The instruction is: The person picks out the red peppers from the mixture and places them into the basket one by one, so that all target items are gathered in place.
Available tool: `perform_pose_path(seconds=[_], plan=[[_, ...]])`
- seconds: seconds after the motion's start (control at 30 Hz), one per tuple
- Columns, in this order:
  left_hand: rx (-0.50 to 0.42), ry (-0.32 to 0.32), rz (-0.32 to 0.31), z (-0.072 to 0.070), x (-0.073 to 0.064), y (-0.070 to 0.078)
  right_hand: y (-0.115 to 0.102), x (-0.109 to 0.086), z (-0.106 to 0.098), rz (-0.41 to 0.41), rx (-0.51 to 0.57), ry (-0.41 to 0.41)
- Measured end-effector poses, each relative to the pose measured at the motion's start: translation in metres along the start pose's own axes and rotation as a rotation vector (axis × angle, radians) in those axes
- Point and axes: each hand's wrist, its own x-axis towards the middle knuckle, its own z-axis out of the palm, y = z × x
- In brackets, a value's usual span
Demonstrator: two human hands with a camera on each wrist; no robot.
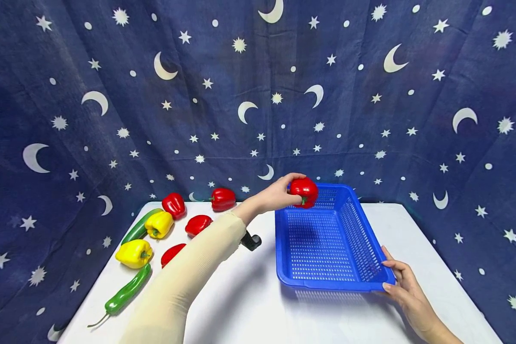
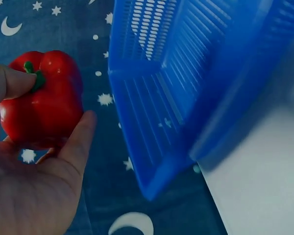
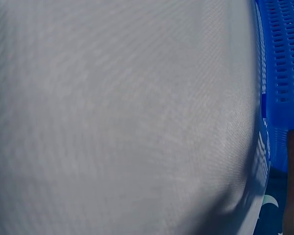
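My left hand (image 1: 270, 197) grips a red bell pepper (image 1: 306, 190) in the air over the far left part of a blue plastic basket (image 1: 335, 285). In the left wrist view, the thumb lies by the green stem of the pepper (image 2: 51, 110) and the other fingers go round its far side. The basket's slotted floor shows no produce on it. With thumb and fingers, my right hand (image 1: 413, 301) holds the basket's near right corner. Only one finger of it shows in the right wrist view, against the basket wall (image 3: 284, 58).
On the left of the white table (image 1: 236, 306) lie several more red bell peppers (image 1: 223, 199), two yellow bell peppers (image 1: 134, 253), a long green pepper (image 1: 128, 290) and a dark green cucumber-like vegetable (image 1: 139, 227). A blue star-patterned curtain (image 1: 223, 129) hangs behind and at the sides.
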Motion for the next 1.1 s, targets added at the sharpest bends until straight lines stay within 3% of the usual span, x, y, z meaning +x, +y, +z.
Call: perform_pose_path(seconds=[0.5,0.7,0.87,1.1], plan=[[-0.024,-0.002,0.015,0.058,0.048,0.010,-0.001,0.000,-0.002,0.090,-0.100,0.051],[-0.069,0.035,-0.029,0.073,0.057,0.012,-0.003,0.000,-0.001,0.043,-0.061,0.028],[-0.018,0.096,-0.057,0.083,0.063,0.010,-0.005,0.000,0.001,0.045,-0.062,0.040],[-0.002,0.167,-0.161,0.095,0.068,-0.002,-0.001,-0.001,0.002,0.043,-0.049,0.026]])
